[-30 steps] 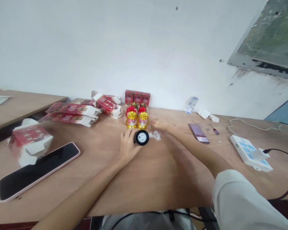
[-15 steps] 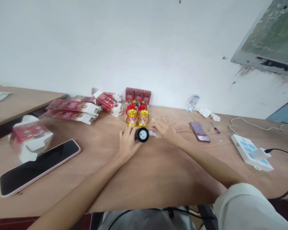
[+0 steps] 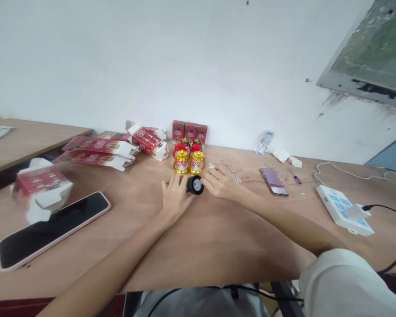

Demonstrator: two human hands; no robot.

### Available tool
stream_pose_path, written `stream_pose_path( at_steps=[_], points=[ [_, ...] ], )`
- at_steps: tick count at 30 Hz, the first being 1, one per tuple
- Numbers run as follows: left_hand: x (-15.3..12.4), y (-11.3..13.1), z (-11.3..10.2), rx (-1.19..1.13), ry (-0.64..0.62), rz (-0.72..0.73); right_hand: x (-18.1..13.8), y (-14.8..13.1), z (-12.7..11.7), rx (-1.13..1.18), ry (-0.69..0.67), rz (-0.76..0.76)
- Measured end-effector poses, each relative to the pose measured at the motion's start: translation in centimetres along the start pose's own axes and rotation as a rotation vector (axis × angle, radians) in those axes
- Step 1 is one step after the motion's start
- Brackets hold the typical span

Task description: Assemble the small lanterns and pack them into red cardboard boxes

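Note:
My left hand (image 3: pixel 176 196) is wrapped round a small black lantern (image 3: pixel 195 185), whose round base with pale recesses faces me. Close against the right rim of that base, my right hand (image 3: pixel 221 182) has its fingers bent together in a pinch. Whatever is between those fingertips is too small to make out. Just beyond the hands stand gold lanterns (image 3: pixel 197 164), with red lanterns (image 3: pixel 180 149) behind them. Small pale bits (image 3: pixel 236 177) lie on the table past my right hand.
Upright red boxes (image 3: pixel 190 131) stand at the wall. Flattened cartons (image 3: pixel 100 152), an opened box (image 3: pixel 42 187) and a large phone (image 3: pixel 54 231) lie left. On the right are another phone (image 3: pixel 274 181), a screwdriver (image 3: pixel 297 178), crumpled tissue (image 3: pixel 285 157) and a power strip (image 3: pixel 343 209).
My right hand has moved left and down from the pale bits to the black lantern's base, uncovering those bits. The lantern has tilted slightly in my left hand.

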State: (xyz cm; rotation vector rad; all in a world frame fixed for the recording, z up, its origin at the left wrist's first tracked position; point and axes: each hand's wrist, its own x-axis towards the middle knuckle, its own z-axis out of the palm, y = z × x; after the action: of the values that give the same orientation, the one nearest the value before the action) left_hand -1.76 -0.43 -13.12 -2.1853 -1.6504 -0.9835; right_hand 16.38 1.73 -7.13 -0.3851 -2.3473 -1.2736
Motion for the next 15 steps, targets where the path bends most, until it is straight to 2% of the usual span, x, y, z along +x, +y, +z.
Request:
stream_pose_path(
  at_steps=[15],
  points=[
    [0.0,0.3,-0.3,0.119,-0.062,0.031,1.2,-0.5,-1.4,-0.085,-0.073,-0.030]
  ],
)
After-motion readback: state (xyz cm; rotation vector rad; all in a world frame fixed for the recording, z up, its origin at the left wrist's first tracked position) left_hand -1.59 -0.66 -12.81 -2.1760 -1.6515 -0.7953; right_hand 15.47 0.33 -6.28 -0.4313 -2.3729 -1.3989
